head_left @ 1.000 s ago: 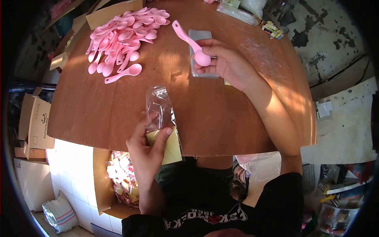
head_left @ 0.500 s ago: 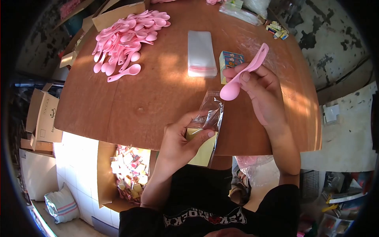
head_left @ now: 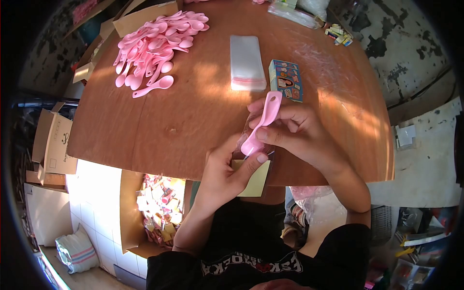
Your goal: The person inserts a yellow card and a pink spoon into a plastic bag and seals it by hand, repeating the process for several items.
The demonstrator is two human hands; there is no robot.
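Note:
My left hand (head_left: 226,175) pinches a clear plastic bag with a pale yellow card (head_left: 254,181) in its lower part. In my right hand (head_left: 295,133) is a pink spoon (head_left: 268,116), handle pointing up and bowl down at the bag's mouth. The bowl is near my left thumb and seems partly behind the clear film. Just beyond my right hand lies a stack of blue printed cards (head_left: 288,79). A stack of clear bags (head_left: 246,63) is to the left of those cards.
Many pink spoons (head_left: 154,43) are heaped at the table's (head_left: 183,130) far left, near an open cardboard box (head_left: 145,17). Small yellow boxes (head_left: 339,35) sit at the back right. Below the table's front edge, a carton holds filled packets (head_left: 162,208).
My right hand has moved left and down, bringing the spoon from beside the bag to its mouth. The printed cards are now less covered by my hand.

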